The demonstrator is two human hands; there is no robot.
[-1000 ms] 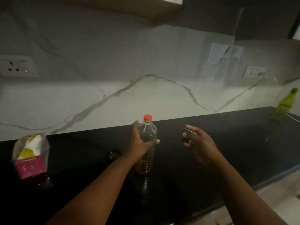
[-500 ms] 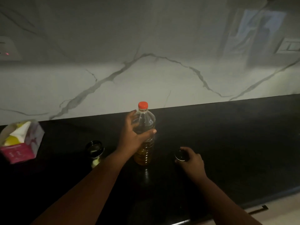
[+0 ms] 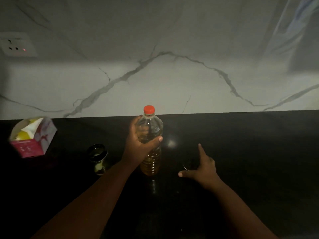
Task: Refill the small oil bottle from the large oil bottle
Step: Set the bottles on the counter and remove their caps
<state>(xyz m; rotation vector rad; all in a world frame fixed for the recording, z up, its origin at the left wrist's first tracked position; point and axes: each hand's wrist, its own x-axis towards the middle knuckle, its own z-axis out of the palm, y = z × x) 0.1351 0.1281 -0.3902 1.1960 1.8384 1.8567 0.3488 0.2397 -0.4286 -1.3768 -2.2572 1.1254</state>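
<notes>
The small bottle (image 3: pixel 98 158), dark green with an open mouth, stands on the black counter (image 3: pixel 250 144) just left of your left forearm. Your left hand (image 3: pixel 140 144) wraps around the big bottle (image 3: pixel 150 142), thumb across the front and fingers curled behind, holding it upright on the counter with its red cap (image 3: pixel 149 109) on. To the right, your right hand (image 3: pixel 202 167) is spread loose, palm down, grasping nothing, beside a small dark lid (image 3: pixel 189 164).

Left hand (image 3: pixel 138 145) curled, right hand (image 3: pixel 205 168) splayed
</notes>
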